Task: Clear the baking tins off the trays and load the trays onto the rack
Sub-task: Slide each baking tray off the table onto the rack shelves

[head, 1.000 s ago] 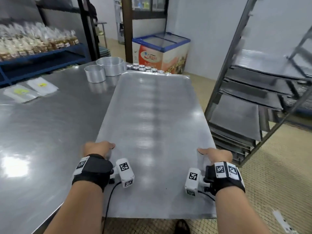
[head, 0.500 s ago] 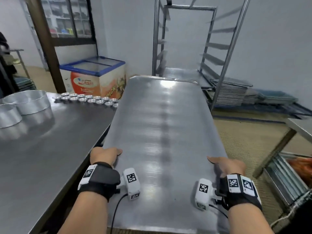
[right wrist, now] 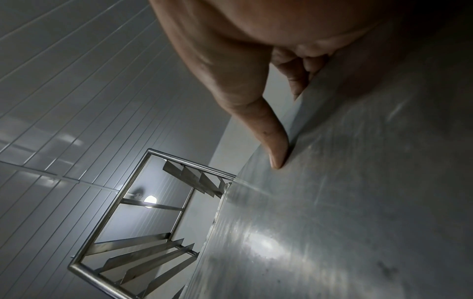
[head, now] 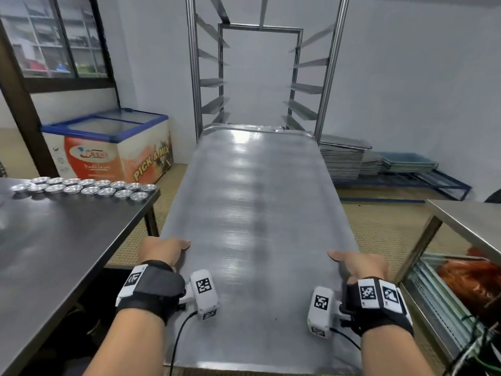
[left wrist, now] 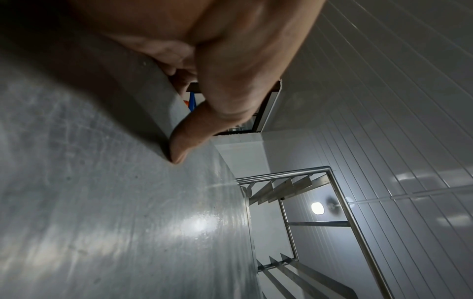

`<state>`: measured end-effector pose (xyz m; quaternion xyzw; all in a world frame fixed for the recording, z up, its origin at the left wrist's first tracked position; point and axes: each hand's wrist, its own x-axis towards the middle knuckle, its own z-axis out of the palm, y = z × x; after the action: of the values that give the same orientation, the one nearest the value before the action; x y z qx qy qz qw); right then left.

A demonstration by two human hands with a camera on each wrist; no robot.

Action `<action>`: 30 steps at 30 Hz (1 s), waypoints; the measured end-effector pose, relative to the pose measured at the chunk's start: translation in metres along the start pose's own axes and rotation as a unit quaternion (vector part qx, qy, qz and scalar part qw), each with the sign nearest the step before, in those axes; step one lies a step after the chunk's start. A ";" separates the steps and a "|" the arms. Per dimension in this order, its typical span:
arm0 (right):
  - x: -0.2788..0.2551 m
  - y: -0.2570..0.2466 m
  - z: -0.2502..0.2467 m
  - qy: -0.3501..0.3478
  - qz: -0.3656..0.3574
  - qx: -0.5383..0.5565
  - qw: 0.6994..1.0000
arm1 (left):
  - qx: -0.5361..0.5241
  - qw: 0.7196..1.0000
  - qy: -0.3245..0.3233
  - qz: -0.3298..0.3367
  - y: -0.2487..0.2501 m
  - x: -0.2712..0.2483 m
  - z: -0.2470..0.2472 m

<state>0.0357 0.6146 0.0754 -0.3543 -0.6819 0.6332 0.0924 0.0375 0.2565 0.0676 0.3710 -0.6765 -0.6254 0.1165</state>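
Note:
I carry a long bare metal tray (head: 254, 202) level in front of me. My left hand (head: 160, 249) grips its left edge, thumb on top (left wrist: 184, 145) and fingers curled underneath. My right hand (head: 357, 263) grips the right edge the same way, thumb (right wrist: 274, 141) pressed on the rim. The tray's far end reaches the front posts of the tall steel rack (head: 260, 77), at the height of its lower side rails. Several small round baking tins (head: 86, 187) sit in two rows on the steel table (head: 54, 253) at my left.
A chest freezer (head: 113, 147) stands beyond the table's far end. Stacked trays (head: 344, 158) lie on the floor right of the rack, by a low blue frame (head: 423, 183). Another steel table (head: 466, 226) is close at my right, with orange bags (head: 471, 278) below it.
I have turned right from the table to face the rack, carrying the tray with both hands. The rack has moved to dead ahead and the tray's far end has reached it.

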 end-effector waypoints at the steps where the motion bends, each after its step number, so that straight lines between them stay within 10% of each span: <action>1: 0.009 -0.004 0.003 -0.002 0.004 0.000 1.000 | -0.010 1.000 -0.001 -0.005 0.000 0.007 0.007; 30: 0.198 -0.139 0.177 0.003 -0.021 -0.111 0.994 | 0.162 0.982 -0.050 0.086 0.142 0.222 0.152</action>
<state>-0.2619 0.5993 0.1091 -0.3503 -0.7549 0.5503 0.0678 -0.2623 0.2205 0.1032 0.2933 -0.8036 -0.5126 0.0741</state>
